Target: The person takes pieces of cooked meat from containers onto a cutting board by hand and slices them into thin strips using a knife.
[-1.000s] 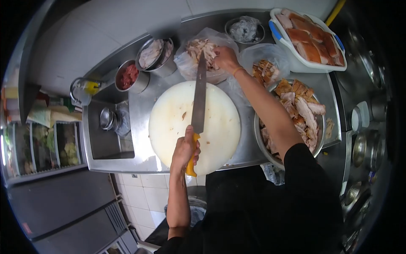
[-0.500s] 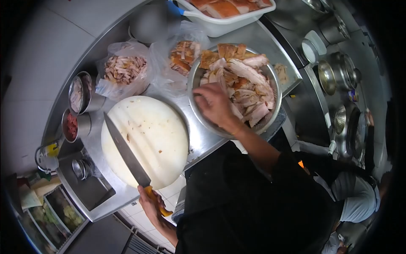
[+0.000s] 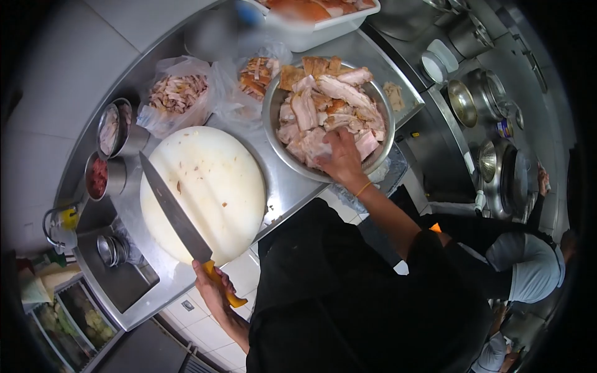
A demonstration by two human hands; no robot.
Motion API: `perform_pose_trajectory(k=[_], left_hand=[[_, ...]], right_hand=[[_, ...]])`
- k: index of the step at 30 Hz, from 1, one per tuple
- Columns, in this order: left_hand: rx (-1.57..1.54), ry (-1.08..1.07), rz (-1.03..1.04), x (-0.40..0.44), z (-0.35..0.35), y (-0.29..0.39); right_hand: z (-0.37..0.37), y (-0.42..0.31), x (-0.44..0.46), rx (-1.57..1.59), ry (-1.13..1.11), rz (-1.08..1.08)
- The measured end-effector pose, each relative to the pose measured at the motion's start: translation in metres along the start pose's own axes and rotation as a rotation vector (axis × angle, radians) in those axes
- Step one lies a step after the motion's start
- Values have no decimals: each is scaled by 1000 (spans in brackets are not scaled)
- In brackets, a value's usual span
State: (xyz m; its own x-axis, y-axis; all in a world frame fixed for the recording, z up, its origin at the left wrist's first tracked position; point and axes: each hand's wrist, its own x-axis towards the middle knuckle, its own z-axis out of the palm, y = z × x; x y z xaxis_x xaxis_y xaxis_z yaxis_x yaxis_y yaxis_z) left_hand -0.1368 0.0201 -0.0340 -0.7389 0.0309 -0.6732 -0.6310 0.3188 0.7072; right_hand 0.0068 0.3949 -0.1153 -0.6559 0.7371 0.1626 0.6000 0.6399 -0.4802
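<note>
In the head view my left hand (image 3: 214,289) is closed round the yellow handle of a long kitchen knife (image 3: 177,214). The blade lies across a round white cutting board (image 3: 227,165) that carries small meat scraps. To the right, my right hand (image 3: 343,160) is in a large metal bowl (image 3: 390,140) heaped with roast pork pieces (image 3: 339,96). Its thumb and fingers are round the end of a pale pork piece (image 3: 310,144) near the bowl's front side; the fingertips are partly hidden in the meat.
Plastic bags of sliced meat (image 3: 177,93) and browned strips (image 3: 256,78) stand behind the board. Metal pots (image 3: 116,177) line the left edge, above a sink (image 3: 134,289). A white tub (image 3: 305,37) of roast meat is at the back. Another person (image 3: 528,261) is at right.
My right hand has moved from the bowl's left side to the meat near its front. My left hand keeps the knife over the board. The whole view has shifted slightly.
</note>
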Motion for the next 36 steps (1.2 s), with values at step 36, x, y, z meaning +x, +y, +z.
perform_pose_trajectory(k=[36], left_hand=[[408,-223,-165,-56,-55,-63]], right_hand=[[7,10,4,408,-62,226]])
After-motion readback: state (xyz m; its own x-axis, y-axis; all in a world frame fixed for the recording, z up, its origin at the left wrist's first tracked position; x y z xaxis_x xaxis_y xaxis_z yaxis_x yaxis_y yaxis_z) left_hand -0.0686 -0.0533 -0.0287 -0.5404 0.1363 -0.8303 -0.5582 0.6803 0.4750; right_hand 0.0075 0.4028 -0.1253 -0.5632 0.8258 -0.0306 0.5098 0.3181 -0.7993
